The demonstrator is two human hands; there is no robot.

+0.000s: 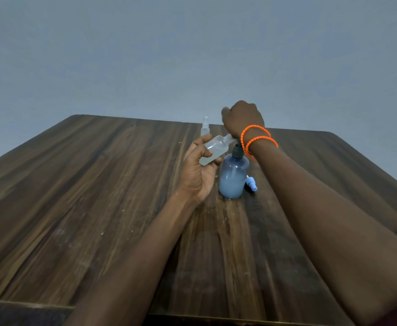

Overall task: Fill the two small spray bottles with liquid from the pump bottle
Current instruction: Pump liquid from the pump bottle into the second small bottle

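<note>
The blue pump bottle (pixel 232 177) stands on the wooden surface (pixel 98 196). The right hand (pixel 242 120) sits on its pump; that grip is hidden. The left hand (pixel 198 171) holds one small spray bottle (pixel 212 149) tilted, its open neck beside the pump. The other spray bottle (pixel 205 127) stands just behind this grip. A blue spray cap (pixel 251 184) lies right of the pump bottle.

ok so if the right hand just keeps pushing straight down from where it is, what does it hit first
Most likely the dark pump head of the blue pump bottle: the right hand sits directly above it, wrist bent down. Contact is hidden by the wrist, so it may already be touching. The tilted small spray bottle lies just left.
</note>
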